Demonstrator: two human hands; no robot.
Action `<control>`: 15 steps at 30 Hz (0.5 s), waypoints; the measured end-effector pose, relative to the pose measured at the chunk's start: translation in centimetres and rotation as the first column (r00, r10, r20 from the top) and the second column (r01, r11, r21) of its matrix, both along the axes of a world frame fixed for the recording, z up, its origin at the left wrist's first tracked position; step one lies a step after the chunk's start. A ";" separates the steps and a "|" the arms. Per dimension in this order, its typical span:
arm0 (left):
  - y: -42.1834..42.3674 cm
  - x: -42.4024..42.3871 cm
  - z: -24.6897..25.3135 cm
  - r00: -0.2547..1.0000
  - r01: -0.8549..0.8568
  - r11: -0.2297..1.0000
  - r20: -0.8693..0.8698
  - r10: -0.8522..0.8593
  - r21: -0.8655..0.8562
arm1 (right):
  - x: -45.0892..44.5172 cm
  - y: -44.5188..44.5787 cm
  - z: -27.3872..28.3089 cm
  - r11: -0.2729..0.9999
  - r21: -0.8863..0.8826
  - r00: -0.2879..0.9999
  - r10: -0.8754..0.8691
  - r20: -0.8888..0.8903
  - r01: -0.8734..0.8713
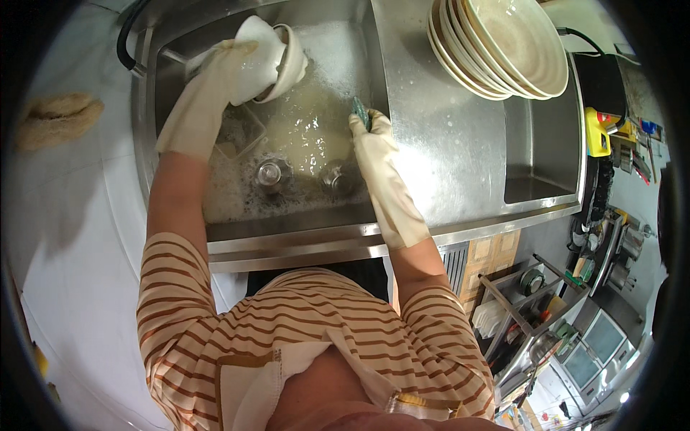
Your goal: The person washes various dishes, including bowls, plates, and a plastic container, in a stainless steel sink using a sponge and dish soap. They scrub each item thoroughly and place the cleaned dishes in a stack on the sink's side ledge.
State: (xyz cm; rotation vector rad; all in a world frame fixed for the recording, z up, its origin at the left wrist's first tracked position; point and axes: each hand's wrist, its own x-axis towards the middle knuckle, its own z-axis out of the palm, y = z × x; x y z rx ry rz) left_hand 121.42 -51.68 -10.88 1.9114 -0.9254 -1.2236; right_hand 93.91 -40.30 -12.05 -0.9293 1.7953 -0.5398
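Note:
My left hand (229, 67), in a cream rubber glove, grips a white bowl (260, 59) tilted on its side over the stainless steel sink basin (380, 64). Against this bowl's far side leans a second white bowl (295, 62); whether my fingers hold it too is hidden. My right hand (374, 134), also gloved, pinches a green scouring pad (360, 110) near the basin's right wall. Cloudy, sudsy water (307, 129) fills the basin. In it are a clear glass (270, 175), another glass (338, 180) and a clear rectangular container (242, 132) below my left wrist.
Several large cream dishes (517, 43) are stacked on the steel drainboard (436, 140). A smaller basin (542, 156) lies at the right, beyond which stands a yellow bottle (597, 132). A black hose tap (126, 43) rises at the left rim. Farther left is a loofah-like scrubber (62, 118).

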 end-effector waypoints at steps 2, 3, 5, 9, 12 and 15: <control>0.8 0.7 1.2 0.998 -0.012 0.999 -0.065 0.009 -0.049 | -0.6 -0.7 -0.1 0.999 0.037 1.000 0.003 0.003 -0.003; 1.9 1.0 1.9 0.999 0.044 0.996 -0.026 -0.046 -0.075 | -0.3 -0.8 1.2 1.000 -0.002 0.999 0.016 -0.044 -0.016; 5.4 0.1 4.5 0.970 0.226 0.967 -0.068 -0.235 -0.117 | 0.2 -1.0 4.6 0.996 -0.079 0.988 0.024 -0.151 -0.036; 10.9 -1.6 4.7 0.811 0.574 0.796 0.001 -0.585 0.192 | 0.6 -2.3 3.1 0.854 -0.408 0.933 0.217 -0.286 -0.324; 13.6 -4.9 0.4 0.435 0.807 0.549 0.409 -0.802 0.218 | 1.8 -2.3 -2.3 0.675 -0.322 0.703 0.415 -0.578 -0.664; 15.4 -7.6 -4.2 0.771 0.629 0.699 -0.390 -0.504 0.340 | 1.6 -0.7 -11.0 0.750 -0.332 0.820 0.535 -0.205 -0.572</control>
